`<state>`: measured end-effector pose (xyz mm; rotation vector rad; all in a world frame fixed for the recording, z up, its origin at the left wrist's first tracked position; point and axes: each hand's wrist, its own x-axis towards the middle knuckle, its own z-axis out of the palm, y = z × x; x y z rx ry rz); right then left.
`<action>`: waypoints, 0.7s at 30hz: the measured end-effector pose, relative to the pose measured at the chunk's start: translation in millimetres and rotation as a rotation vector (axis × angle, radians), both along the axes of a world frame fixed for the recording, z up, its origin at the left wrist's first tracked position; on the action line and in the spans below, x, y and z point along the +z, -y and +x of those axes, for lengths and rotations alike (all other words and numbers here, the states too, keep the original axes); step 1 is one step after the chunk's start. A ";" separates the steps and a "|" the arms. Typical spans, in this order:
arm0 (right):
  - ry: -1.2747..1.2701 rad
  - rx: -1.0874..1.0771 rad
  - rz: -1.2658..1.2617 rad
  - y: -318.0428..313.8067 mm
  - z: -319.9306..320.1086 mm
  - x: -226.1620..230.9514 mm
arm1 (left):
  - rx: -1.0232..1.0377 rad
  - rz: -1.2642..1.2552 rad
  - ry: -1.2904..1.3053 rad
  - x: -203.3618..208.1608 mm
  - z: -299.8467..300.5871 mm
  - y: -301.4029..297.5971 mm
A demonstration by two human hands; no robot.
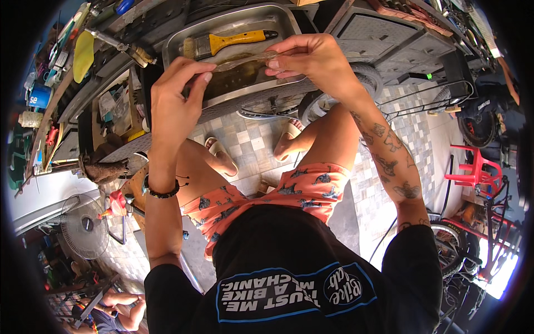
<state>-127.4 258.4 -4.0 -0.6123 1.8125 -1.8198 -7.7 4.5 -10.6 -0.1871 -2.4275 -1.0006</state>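
Note:
Between both hands stretches a thin, clear piece of crumpled plastic [245, 61], held by its two ends. My left hand [181, 92] pinches the left end between thumb and fingers. At the other end, the thumb and fingers of my right hand [311, 58] are closed on it. Below lies a metal tray [288, 21] with murky brownish liquid in its near part. Beyond the plastic, a paintbrush [236, 38] with a yellow handle rests in the tray, bristles toward the left.
A drawer-fronted workbench [370, 33] runs along the far side. Tools crowd the left, with a yellow-green blade-shaped piece [83, 55] among them. A fan [84, 225] stands at lower left, near another seated person. A wheel [334, 94], red chair [475, 170] and bicycles [448, 245] are around.

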 end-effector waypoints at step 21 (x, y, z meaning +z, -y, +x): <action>-0.116 0.016 -0.096 1.9 -6.8 -16.5 | -0.044 0.019 0.022 6.7 5.1 2.0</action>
